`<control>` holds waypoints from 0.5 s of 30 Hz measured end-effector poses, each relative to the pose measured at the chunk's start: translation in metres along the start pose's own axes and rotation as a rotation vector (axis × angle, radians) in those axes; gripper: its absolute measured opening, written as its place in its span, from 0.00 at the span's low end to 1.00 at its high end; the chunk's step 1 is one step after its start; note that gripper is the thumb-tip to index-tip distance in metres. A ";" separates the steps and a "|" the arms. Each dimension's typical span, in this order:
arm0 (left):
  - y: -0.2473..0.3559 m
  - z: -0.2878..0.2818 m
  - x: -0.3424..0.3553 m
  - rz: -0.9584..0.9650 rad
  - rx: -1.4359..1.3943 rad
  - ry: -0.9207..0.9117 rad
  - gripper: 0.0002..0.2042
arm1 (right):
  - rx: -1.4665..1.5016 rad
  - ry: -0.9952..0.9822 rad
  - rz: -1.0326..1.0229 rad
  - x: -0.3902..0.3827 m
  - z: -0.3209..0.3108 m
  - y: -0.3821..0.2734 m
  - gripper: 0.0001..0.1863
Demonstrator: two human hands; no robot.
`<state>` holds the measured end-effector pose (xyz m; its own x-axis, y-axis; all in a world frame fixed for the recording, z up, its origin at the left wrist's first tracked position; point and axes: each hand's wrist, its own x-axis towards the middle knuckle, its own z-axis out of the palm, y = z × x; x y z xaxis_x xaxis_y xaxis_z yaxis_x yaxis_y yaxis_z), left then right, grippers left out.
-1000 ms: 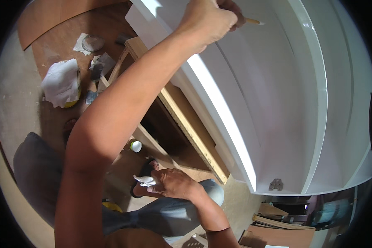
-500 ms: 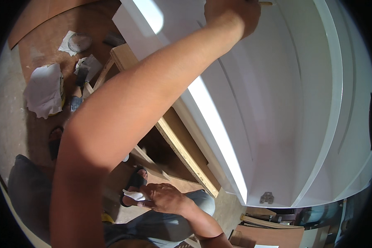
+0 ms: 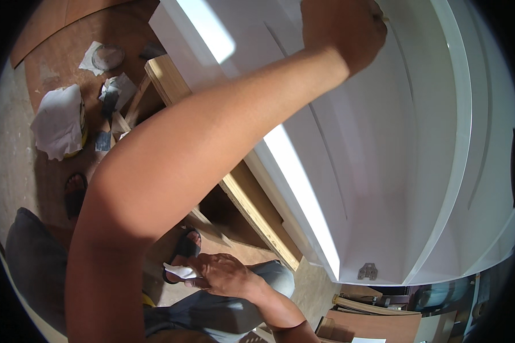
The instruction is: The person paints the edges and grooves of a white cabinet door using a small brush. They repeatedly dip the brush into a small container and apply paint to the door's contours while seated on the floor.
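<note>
My left arm stretches up across the view to a white-painted cabinet point(image 3: 377, 171). My left hand point(image 3: 349, 37) is closed near its inner surface. A small yellowish tip shows past the fingers, but the rest of what they grip is hidden. Low in the middle, my right hand point(image 3: 223, 275) is held above my knee, its fingers closed on a folded white cloth point(image 3: 180, 271), or perhaps paper. A metal hinge point(image 3: 368, 271) is fixed near the cabinet's lower edge.
Wooden supports point(image 3: 263, 220) stand beneath the cabinet. On the brown board at left lie a paper-covered can point(image 3: 60, 123), a round clear lid point(image 3: 107, 58), white scraps point(image 3: 119, 88) and a dark block point(image 3: 103, 141). A dark cushion-like shape point(image 3: 31, 268) is nearby; boards point(image 3: 372, 326) lie lower right.
My left hand has moved right and slightly down along the cabinet, with the yellowish tip still at its fingers. My right hand keeps its hold on the white cloth, shifting slightly left.
</note>
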<state>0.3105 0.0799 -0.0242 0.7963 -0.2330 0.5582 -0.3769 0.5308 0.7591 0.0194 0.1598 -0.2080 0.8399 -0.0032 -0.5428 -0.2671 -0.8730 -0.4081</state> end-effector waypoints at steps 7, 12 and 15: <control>0.008 -0.002 -0.002 -0.075 -0.145 -0.272 0.08 | -0.002 -0.091 0.045 -0.005 -0.002 0.000 0.26; 0.001 -0.003 0.008 -0.024 -0.142 0.023 0.08 | -0.008 -0.004 0.047 -0.011 -0.004 -0.005 0.18; -0.003 -0.003 0.020 -0.056 -0.076 0.185 0.08 | 0.016 -0.001 0.016 -0.009 -0.009 -0.008 0.18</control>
<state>0.3289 0.0756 -0.0165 0.8911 -0.1138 0.4393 -0.2982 0.5831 0.7557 0.0183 0.1625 -0.1929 0.8351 -0.0165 -0.5498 -0.2876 -0.8652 -0.4109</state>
